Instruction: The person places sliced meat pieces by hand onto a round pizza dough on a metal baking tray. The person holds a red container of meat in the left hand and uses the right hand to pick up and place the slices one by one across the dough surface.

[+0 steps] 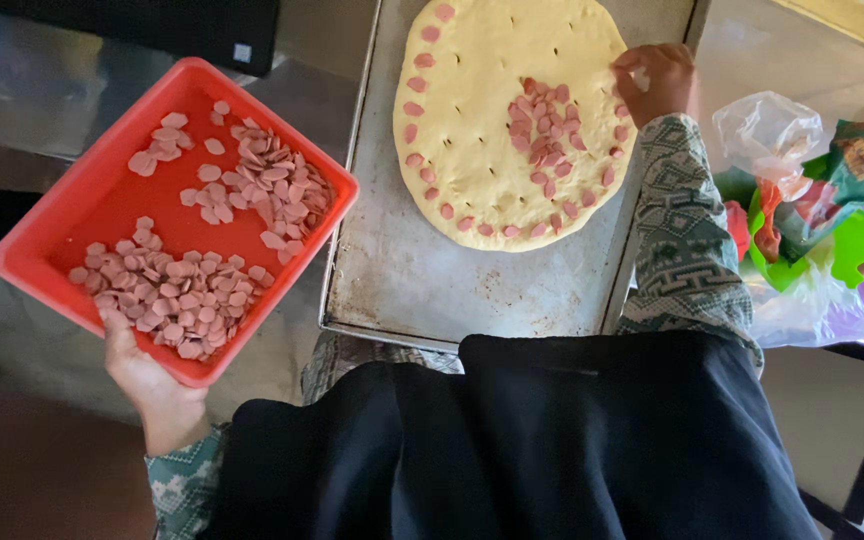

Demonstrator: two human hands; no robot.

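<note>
**Sausage slices going onto the dough**

Your left hand [152,385] grips the near edge of the red tray [102,195], fingers curled under it and the thumb over the rim, so it is closed on the tray; you hold the tray up to the left of the baking sheet [432,280], tilted a little, with a corner reaching just over the sheet's left edge. Pink sausage slices [177,290] lie in the tray in two loose heaps, one near your hand, one toward the far corner; a few strays sit between them.

Your right hand [657,80] rests at the right rim of the round dough [482,120], fingers bunched together and curled down onto the dough's edge; you cannot tell from here whether a slice is pinched between them. The patterned sleeve [687,230] runs along the right side of the baking sheet.

The dough lies flat on the far part of the metal sheet; slices ring most of its edge, along the left, the bottom and up the right, and a small pile sits right of the centre; the dough's surface is pricked with small holes.

To the right of the sleeve, plastic bags [792,200] in clear, green and red sit crumpled together on the tabletop.
</note>
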